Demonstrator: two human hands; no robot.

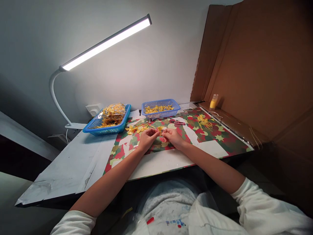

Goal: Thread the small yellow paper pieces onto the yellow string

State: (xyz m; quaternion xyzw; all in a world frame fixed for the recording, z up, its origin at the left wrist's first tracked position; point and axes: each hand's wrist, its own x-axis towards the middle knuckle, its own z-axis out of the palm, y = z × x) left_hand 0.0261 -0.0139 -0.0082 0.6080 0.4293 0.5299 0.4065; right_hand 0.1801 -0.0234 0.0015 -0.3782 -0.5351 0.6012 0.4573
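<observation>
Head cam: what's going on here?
A person's left hand and right hand pinch a small yellow piece between them over the patterned sheet; its detail is too small to tell. Beyond, the bright blue basket and the periwinkle basket hold yellow pieces. A tangle of yellow strands lies on the sheet, to the right.

Beyond the left hand, the blue basket and purple basket make 2 barriers with a narrow gap between.

Table (partly camouflage-patterned) beneath blue basket, periwinkle basket and yellow pieces.
</observation>
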